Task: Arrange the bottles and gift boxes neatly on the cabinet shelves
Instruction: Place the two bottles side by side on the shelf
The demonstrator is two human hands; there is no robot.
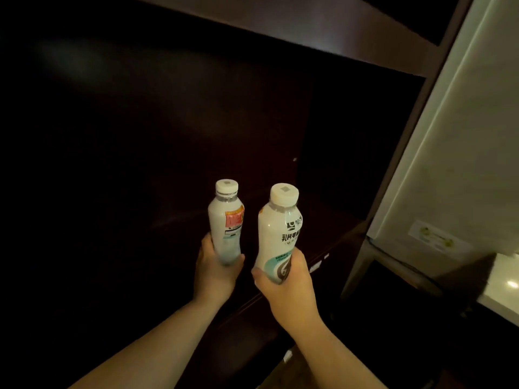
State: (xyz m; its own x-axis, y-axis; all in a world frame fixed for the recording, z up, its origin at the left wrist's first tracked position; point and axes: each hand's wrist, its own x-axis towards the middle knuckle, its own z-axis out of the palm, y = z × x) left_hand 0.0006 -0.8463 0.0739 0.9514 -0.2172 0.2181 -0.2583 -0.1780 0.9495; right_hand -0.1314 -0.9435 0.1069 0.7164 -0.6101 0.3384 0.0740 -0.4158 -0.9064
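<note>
I hold two white drink bottles with cream caps upright in front of a dark cabinet shelf point(323, 242). My left hand point(214, 272) grips the base of the smaller-looking left bottle point(227, 223), which has a red patch on its label. My right hand point(286, 287) grips the lower part of the right bottle point(279, 234), which carries black printed characters and a teal swirl. The bottles are side by side, apart from each other. The inside of the cabinet is very dark and nothing on the shelf can be made out.
An upper shelf board point(309, 29) runs across the top. A pale open cabinet door or panel point(449, 136) stands at the right with a small sticker on it. A light countertop point(502, 287) shows at the far right.
</note>
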